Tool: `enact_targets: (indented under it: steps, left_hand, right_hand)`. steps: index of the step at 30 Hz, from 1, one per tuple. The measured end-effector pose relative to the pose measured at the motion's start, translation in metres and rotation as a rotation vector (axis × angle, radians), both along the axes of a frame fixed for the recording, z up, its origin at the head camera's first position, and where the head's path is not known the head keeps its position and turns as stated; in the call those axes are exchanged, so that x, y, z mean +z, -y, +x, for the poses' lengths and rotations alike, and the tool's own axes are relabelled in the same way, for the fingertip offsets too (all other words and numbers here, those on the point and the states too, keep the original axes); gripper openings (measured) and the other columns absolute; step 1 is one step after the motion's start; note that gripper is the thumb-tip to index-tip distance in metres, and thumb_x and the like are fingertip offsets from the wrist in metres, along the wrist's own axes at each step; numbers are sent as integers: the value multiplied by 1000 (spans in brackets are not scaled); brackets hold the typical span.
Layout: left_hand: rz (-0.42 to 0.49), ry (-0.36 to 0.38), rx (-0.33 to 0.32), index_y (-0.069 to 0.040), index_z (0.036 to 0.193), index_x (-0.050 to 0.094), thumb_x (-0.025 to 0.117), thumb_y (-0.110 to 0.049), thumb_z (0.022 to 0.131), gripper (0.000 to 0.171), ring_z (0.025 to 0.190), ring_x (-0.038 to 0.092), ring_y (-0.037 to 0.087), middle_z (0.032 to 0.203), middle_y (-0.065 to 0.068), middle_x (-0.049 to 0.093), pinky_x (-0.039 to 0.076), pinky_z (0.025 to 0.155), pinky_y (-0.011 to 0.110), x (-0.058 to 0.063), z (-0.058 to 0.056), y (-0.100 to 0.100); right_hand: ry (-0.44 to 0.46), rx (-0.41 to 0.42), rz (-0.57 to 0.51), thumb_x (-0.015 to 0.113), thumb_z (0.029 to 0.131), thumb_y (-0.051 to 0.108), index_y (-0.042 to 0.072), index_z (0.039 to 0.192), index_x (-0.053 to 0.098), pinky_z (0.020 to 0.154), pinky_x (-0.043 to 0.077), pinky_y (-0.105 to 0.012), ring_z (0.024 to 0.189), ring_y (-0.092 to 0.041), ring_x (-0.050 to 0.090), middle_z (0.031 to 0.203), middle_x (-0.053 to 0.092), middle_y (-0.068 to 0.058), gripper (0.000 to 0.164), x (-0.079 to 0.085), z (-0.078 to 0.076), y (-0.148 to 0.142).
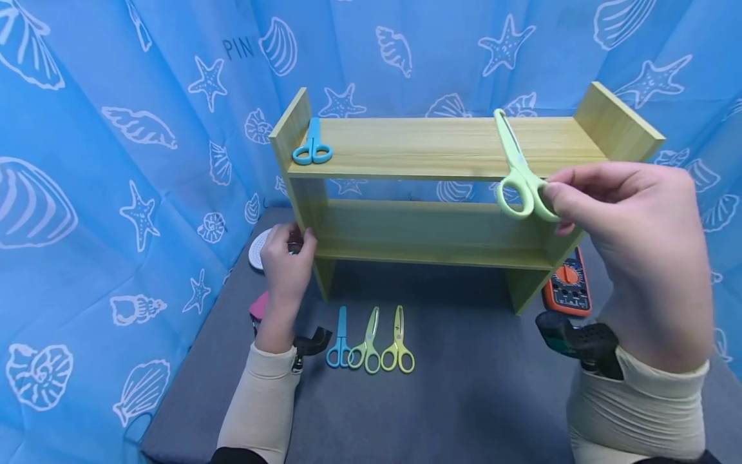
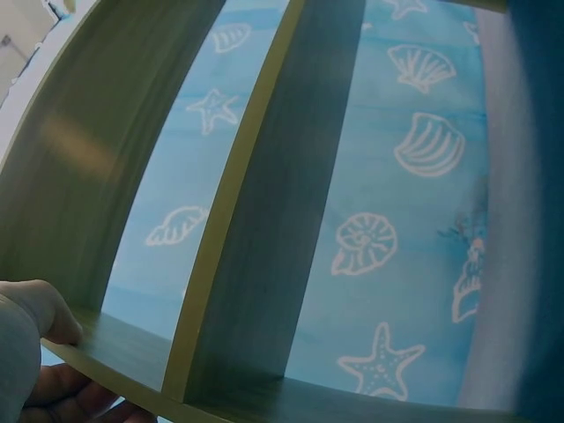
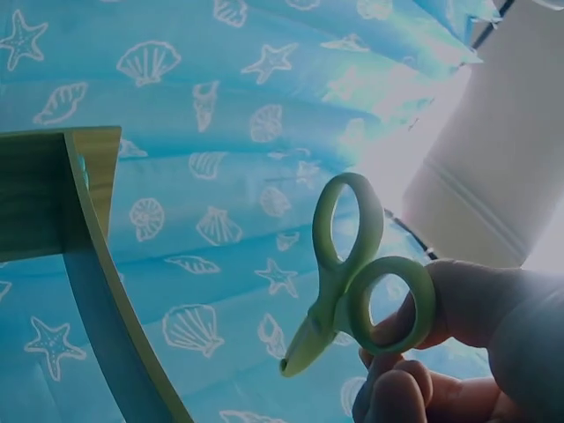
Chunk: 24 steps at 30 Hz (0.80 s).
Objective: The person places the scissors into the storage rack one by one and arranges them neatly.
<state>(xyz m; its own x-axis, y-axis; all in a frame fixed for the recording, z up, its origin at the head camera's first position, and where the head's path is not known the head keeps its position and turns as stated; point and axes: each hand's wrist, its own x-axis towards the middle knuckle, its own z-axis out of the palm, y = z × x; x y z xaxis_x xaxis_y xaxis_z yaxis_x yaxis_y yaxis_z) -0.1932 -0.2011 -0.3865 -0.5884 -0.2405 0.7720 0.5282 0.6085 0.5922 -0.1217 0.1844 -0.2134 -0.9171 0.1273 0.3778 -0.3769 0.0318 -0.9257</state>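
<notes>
Green scissors (image 1: 520, 169) are pinched by one handle loop in my right hand (image 1: 643, 225), held in front of the right part of the upper shelf. In the right wrist view the same scissors (image 3: 335, 282) hang clear of the wood, thumb and fingers on one ring. My left hand (image 1: 288, 264) grips the left side panel of the wooden shelf rack (image 1: 435, 258); the left wrist view shows the thumb inside and fingers outside the panel's edge. Blue scissors (image 1: 313, 145) lie on the upper shelf's left end.
On the grey table, blue scissors (image 1: 342, 338), light green scissors (image 1: 368, 345) and yellow scissors (image 1: 399, 345) lie in a row before the rack. An orange multimeter (image 1: 568, 283) lies at the right. A white round object (image 1: 257, 250) and a pink object (image 1: 259, 305) are at the left.
</notes>
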Motion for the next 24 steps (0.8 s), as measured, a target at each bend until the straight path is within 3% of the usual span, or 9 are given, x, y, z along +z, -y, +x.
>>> enact_targets:
  steps: [4,11,17,21,24]
  left_hand:
    - [13,-3,-3,6,97,70,67,-4,94,11,73,63,23,87,16,63,55,62,28,1,0,1]
    - [-3,2,1,7,97,69,67,-5,94,12,73,63,24,87,17,63,57,62,37,3,1,3]
    - [20,1,-9,6,95,70,68,-6,94,12,72,63,23,86,16,63,57,61,40,1,1,3]
    - [30,-3,-16,6,91,69,68,-4,93,10,72,63,25,85,17,62,58,61,42,1,0,2]
    - [34,2,-18,6,92,69,68,-4,93,10,72,63,25,85,17,62,59,61,45,1,0,1]
  right_hand:
    - [13,18,2,83,82,0,-11,96,75,53,53,-25,60,-24,58,85,72,-16,20,18,-13,15]
    - [50,-21,313,78,90,17,1,99,80,59,54,-24,63,-19,63,85,73,-6,18,45,-36,46]
    - [-8,9,419,72,92,19,5,97,80,65,53,-29,65,-20,64,93,73,-5,17,54,-59,74]
    - [24,12,474,67,92,18,5,99,81,66,53,-31,69,-19,63,104,72,-5,20,58,-74,92]
    - [64,18,532,64,91,17,6,100,80,57,49,-30,72,-19,64,103,71,-5,22,61,-85,106]
